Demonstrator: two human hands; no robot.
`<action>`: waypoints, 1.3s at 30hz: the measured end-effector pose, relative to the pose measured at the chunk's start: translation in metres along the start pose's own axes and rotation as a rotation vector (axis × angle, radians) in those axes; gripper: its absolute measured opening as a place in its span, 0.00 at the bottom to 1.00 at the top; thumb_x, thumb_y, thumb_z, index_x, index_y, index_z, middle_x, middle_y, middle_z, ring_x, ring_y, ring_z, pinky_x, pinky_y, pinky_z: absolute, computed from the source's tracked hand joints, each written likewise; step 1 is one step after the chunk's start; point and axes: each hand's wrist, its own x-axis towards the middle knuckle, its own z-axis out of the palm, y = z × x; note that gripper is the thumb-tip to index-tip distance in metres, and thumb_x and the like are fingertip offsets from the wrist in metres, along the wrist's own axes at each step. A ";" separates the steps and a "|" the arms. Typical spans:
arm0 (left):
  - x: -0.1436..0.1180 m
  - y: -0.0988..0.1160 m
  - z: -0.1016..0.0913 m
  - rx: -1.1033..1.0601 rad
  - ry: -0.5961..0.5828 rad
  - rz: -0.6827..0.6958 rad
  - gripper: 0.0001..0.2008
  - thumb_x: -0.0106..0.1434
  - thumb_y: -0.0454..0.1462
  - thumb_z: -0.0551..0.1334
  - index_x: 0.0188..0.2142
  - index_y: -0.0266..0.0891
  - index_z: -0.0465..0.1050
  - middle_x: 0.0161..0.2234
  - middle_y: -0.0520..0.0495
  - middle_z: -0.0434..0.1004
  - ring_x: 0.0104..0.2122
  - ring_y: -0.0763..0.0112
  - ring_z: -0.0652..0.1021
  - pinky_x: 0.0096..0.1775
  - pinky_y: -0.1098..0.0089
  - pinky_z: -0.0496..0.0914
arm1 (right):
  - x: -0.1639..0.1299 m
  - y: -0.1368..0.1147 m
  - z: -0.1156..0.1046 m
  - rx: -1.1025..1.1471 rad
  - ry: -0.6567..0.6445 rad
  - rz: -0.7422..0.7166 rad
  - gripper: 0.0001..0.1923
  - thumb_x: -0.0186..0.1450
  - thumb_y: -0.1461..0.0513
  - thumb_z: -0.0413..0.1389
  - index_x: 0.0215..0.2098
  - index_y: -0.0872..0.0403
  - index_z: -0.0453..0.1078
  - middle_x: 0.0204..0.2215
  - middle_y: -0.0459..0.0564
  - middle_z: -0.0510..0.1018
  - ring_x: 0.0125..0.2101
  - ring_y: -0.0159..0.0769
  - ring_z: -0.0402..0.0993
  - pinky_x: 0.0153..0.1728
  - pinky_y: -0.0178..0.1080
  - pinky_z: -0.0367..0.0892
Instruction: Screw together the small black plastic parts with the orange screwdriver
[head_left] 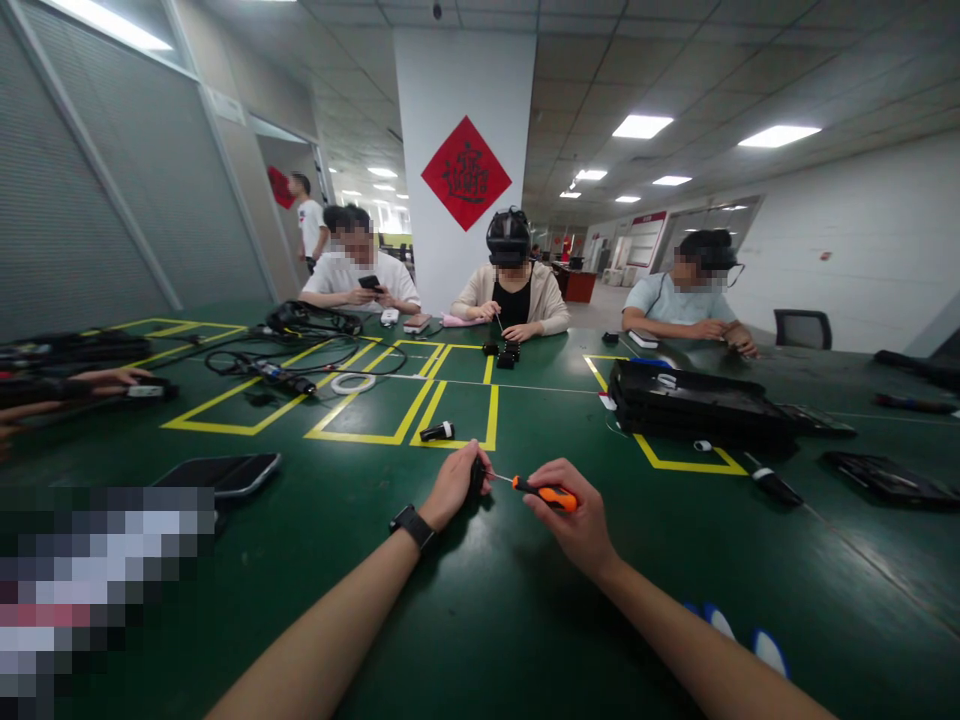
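— Two hands in view, then. What did each one have?

— My left hand was curled around a small black part, pressing it down on the green worktop. My right hand pinched the orange handle of a screwdriver between thumb and fingers.

— Where did the screwdriver sit relative to the part?

— It lay nearly level, the thin metal shaft pointing left from my right hand, its tip meeting the black part at my left fingers. The two hands were close, with only the shaft between them.

— And your arms?

— Both forearms came in from the bottom edge and converged toward the middle of the worktop. My left wrist carried a black watch and was bent a little, the palm turned inward. My right wrist was cocked, the back of the hand facing up.

— What else lay nearby?

— Just beyond my hands, inside a yellow-taped box, lay a small black cylinder with a white end. A dark phone lay to my left, and a black case well to my right. Across the worktop sat three people, one wearing a headset, and a white ring lay beside a tangle of cables.
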 end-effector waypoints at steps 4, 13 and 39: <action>-0.002 0.000 0.002 0.012 -0.066 0.004 0.23 0.60 0.52 0.47 0.27 0.35 0.65 0.22 0.49 0.71 0.18 0.76 0.72 0.22 0.75 0.65 | -0.003 -0.004 0.005 -0.028 -0.025 0.046 0.07 0.59 0.61 0.53 0.35 0.53 0.68 0.31 0.49 0.70 0.32 0.34 0.67 0.33 0.37 0.65; -0.003 0.002 0.001 0.000 -0.066 -0.003 0.23 0.60 0.52 0.46 0.28 0.35 0.65 0.23 0.48 0.72 0.18 0.76 0.72 0.22 0.75 0.65 | -0.004 -0.002 0.005 -0.014 -0.118 0.020 0.06 0.57 0.65 0.52 0.34 0.54 0.67 0.30 0.48 0.71 0.30 0.32 0.68 0.33 0.35 0.63; -0.003 0.005 0.001 0.016 -0.054 -0.017 0.22 0.59 0.51 0.48 0.29 0.35 0.65 0.24 0.48 0.72 0.19 0.76 0.72 0.24 0.74 0.66 | -0.004 -0.003 0.002 -0.021 -0.119 0.000 0.06 0.58 0.64 0.52 0.34 0.53 0.67 0.30 0.48 0.71 0.30 0.32 0.68 0.33 0.36 0.64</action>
